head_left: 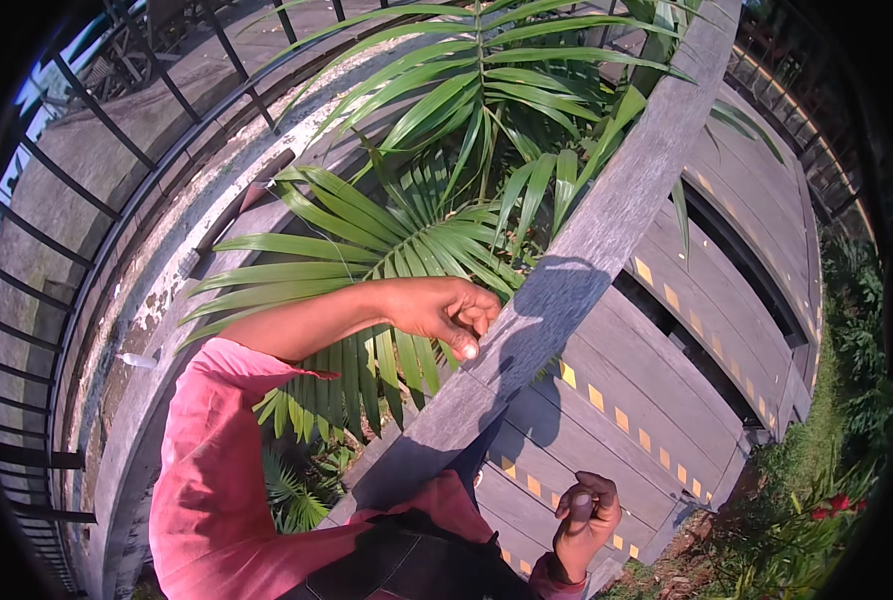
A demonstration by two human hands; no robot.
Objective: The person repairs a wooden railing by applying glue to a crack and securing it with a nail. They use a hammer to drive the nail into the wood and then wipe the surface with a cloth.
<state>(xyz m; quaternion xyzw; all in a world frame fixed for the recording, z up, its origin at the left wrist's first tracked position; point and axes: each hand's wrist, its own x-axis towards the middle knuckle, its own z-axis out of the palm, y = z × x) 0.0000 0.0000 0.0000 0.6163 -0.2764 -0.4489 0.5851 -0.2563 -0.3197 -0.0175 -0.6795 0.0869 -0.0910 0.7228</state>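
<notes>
My left hand (pixel 451 312) is over the near palm frond (pixel 406 255), right beside the edge of a weathered wooden rail (pixel 536 310). Its fingers are curled in with the thumb close to them; whatever they may hold is too small or hidden to name. Lower and to the right, my right hand (pixel 584 520) is raised above the wooden steps, fingers bent and pinched toward the thumb. Nothing I can make out shows between them. Both arms wear pink-red sleeves (pixel 216 460), the left one pushed up to the elbow.
Wooden steps (pixel 636 390) with yellow dashed strips and dark gaps run along the right of the rail. A black metal fence (pixel 116 215) curves along the left. Another palm frond (pixel 476 75) hangs farther off. Red flowers (pixel 836 505) grow at the lower right.
</notes>
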